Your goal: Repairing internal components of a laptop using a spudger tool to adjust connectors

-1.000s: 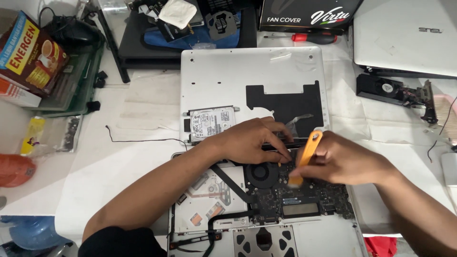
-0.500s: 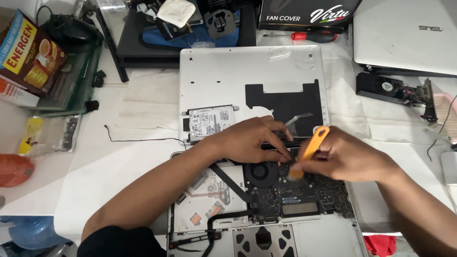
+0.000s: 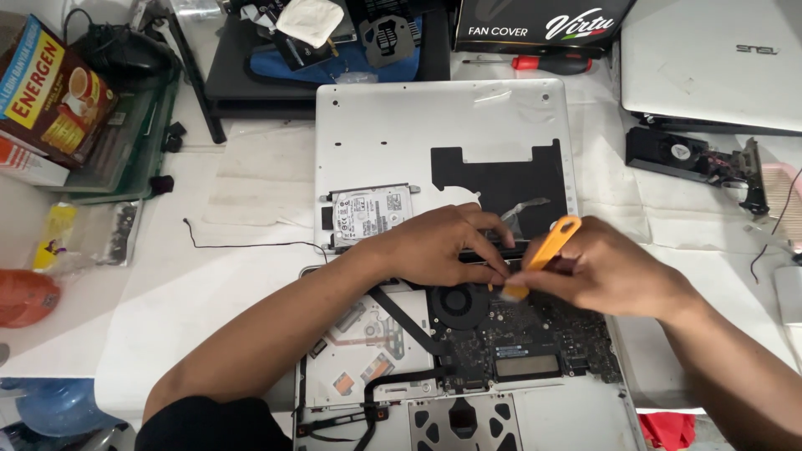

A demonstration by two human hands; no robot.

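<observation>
Mid-frame, the right hand [image 3: 614, 276] grips an orange pry tool [image 3: 541, 255] over the opened laptop [image 3: 468, 367]; left hand [image 3: 443, 246] fingers press down there, holding nothing.

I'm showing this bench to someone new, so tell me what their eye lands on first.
First, the opened laptop at centre, its dark board and round fan bare, with both hands over it: the right hand holds an orange pry tool at the board's top edge, and the left hand presses beside it. Behind lies the silver bottom cover with a hard drive on it. A colourful box stands far left.
</observation>
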